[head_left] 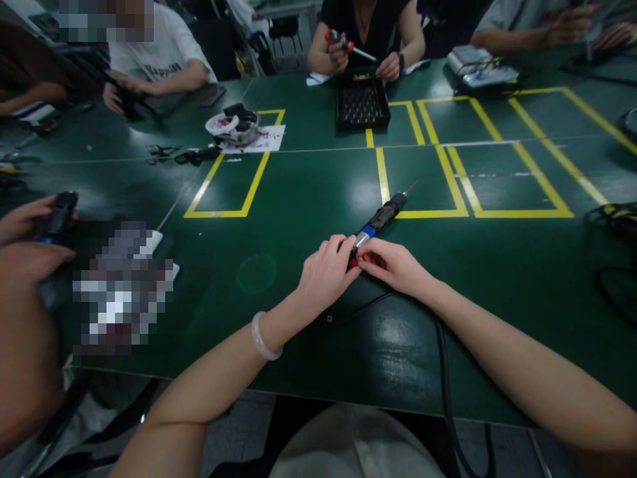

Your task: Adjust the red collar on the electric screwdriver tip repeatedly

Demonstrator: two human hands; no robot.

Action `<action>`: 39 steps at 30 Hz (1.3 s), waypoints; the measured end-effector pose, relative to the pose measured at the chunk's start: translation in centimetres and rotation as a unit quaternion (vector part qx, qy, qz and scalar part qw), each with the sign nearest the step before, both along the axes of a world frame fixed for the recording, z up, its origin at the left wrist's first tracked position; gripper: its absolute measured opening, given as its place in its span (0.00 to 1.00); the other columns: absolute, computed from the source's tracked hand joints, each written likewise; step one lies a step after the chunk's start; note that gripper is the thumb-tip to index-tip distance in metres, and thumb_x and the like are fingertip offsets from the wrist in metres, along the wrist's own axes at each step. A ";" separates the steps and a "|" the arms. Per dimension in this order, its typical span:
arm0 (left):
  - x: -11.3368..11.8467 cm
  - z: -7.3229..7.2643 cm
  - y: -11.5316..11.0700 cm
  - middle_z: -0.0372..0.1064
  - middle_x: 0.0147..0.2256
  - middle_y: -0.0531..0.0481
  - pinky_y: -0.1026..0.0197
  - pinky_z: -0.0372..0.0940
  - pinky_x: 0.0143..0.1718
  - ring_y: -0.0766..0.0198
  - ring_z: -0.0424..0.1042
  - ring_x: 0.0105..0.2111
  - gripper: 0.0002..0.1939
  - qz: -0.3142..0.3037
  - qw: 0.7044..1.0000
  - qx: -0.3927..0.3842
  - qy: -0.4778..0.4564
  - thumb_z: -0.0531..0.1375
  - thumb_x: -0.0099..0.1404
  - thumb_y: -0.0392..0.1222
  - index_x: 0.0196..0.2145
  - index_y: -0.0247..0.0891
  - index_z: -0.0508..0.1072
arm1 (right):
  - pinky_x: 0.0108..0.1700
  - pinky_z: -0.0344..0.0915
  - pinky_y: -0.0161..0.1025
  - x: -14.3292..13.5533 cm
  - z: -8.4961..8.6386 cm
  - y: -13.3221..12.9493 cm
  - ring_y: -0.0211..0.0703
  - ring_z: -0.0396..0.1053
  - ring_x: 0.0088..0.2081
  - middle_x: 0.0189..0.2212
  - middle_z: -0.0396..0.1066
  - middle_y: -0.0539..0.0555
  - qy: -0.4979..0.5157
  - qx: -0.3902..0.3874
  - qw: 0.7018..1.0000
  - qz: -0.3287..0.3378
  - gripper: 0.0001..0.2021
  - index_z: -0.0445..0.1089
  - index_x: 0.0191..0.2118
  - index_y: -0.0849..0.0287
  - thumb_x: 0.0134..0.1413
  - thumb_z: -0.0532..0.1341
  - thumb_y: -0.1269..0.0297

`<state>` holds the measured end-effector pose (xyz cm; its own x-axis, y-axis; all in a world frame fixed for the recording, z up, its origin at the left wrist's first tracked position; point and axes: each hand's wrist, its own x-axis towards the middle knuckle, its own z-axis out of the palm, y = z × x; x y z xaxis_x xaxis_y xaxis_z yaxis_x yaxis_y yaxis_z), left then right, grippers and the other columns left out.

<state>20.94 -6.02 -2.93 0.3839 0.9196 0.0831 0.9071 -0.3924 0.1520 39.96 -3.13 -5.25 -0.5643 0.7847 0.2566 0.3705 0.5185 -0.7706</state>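
Observation:
An electric screwdriver (382, 218), black with a blue and silver band, lies slanted over the green table, its thin bit pointing away to the upper right. My left hand (326, 271) is closed around its rear end. At that same end, my right hand (393, 263) pinches with thumb and fingertips beside a small red part (353, 261). What the right fingertips grip is mostly hidden. A black cable (442, 372) passes below my right wrist and hangs over the near table edge.
Yellow tape rectangles (432, 214) mark the table (279, 372). Across from me a person holds a red screwdriver (354, 48) over a black tray (363, 114). A tape roll (223, 125) sits at the back left. Another person's hands (30, 226) are at left, and coiled cables (617, 219) at right.

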 end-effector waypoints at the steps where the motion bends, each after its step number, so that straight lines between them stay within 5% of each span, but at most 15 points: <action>1: -0.2 -0.1 0.0 0.63 0.58 0.43 0.56 0.69 0.43 0.54 0.68 0.52 0.28 -0.004 1.000 -0.005 -0.010 0.57 0.70 0.53 0.63 0.41 0.58 | 0.32 0.62 0.36 -0.1 0.0 -0.1 0.38 0.65 0.28 0.28 0.68 0.50 0.017 -0.040 0.999 -0.010 0.04 0.67 0.38 0.57 0.62 0.60 0.63; 7: -0.9 -0.3 -0.1 0.59 0.62 0.42 0.52 0.68 0.51 0.52 0.66 0.54 0.34 -0.018 0.998 -0.026 -0.045 0.60 0.67 0.53 0.66 0.42 0.55 | 0.17 0.57 0.30 -0.6 -0.2 -0.5 0.33 0.63 0.18 0.21 0.69 0.46 0.148 -0.324 0.934 -0.030 0.14 0.61 0.35 0.57 0.59 0.62 0.53; 12: -1.0 -0.5 -0.1 0.60 0.62 0.41 0.52 0.68 0.51 0.52 0.65 0.55 0.35 -0.018 0.998 -0.030 -0.046 0.60 0.67 0.53 0.66 0.39 0.55 | 0.17 0.63 0.31 -0.6 -0.1 -0.5 0.36 0.69 0.20 0.24 0.72 0.49 0.184 -0.370 0.910 -0.021 0.17 0.60 0.36 0.57 0.57 0.64 0.50; 15: -1.0 -0.5 0.0 0.60 0.61 0.40 0.51 0.67 0.53 0.51 0.65 0.55 0.36 -0.016 0.998 -0.033 -0.044 0.59 0.67 0.54 0.66 0.38 0.54 | 0.19 0.62 0.31 -0.5 -0.2 -0.7 0.36 0.68 0.23 0.26 0.70 0.48 0.160 -0.301 0.940 -0.018 0.14 0.61 0.37 0.56 0.59 0.63 0.53; 19: -1.1 -0.5 0.1 0.60 0.61 0.40 0.50 0.66 0.54 0.50 0.64 0.57 0.37 -0.015 0.998 -0.048 -0.050 0.60 0.66 0.54 0.67 0.39 0.54 | 0.29 0.63 0.35 -0.2 0.0 -1.2 0.37 0.64 0.27 0.30 0.68 0.50 0.045 -0.058 0.997 -0.010 0.06 0.66 0.39 0.57 0.63 0.60 0.61; 24: -1.1 -0.5 0.1 0.60 0.61 0.40 0.50 0.66 0.55 0.50 0.64 0.57 0.36 -0.013 0.997 -0.056 -0.057 0.60 0.66 0.53 0.67 0.40 0.54 | 0.41 0.67 0.40 0.2 -0.1 -1.3 0.46 0.70 0.42 0.43 0.72 0.58 -0.080 0.138 0.987 0.035 0.07 0.70 0.44 0.56 0.67 0.56 0.64; 28: -1.1 -0.5 0.0 0.60 0.61 0.38 0.50 0.66 0.55 0.49 0.63 0.57 0.38 -0.020 0.998 -0.049 -0.046 0.61 0.65 0.51 0.67 0.34 0.54 | 0.41 0.66 0.41 0.5 -0.1 -1.2 0.48 0.68 0.42 0.42 0.73 0.59 -0.170 0.246 0.952 0.061 0.12 0.74 0.45 0.56 0.69 0.53 0.64; 32: -1.2 -0.5 0.0 0.60 0.61 0.38 0.50 0.66 0.54 0.49 0.64 0.56 0.39 -0.024 0.998 -0.041 -0.042 0.62 0.65 0.52 0.67 0.36 0.53 | 0.41 0.66 0.42 0.8 0.1 -1.1 0.48 0.68 0.40 0.42 0.73 0.60 -0.195 0.276 0.938 0.077 0.13 0.75 0.45 0.57 0.69 0.52 0.64; 39: -1.3 -0.7 0.0 0.60 0.61 0.39 0.50 0.65 0.56 0.48 0.64 0.57 0.40 -0.029 0.998 -0.032 -0.048 0.63 0.64 0.56 0.66 0.38 0.54 | 0.43 0.68 0.41 1.1 -0.5 -0.8 0.47 0.70 0.43 0.41 0.74 0.58 -0.109 0.193 0.972 0.078 0.11 0.73 0.44 0.57 0.69 0.53 0.66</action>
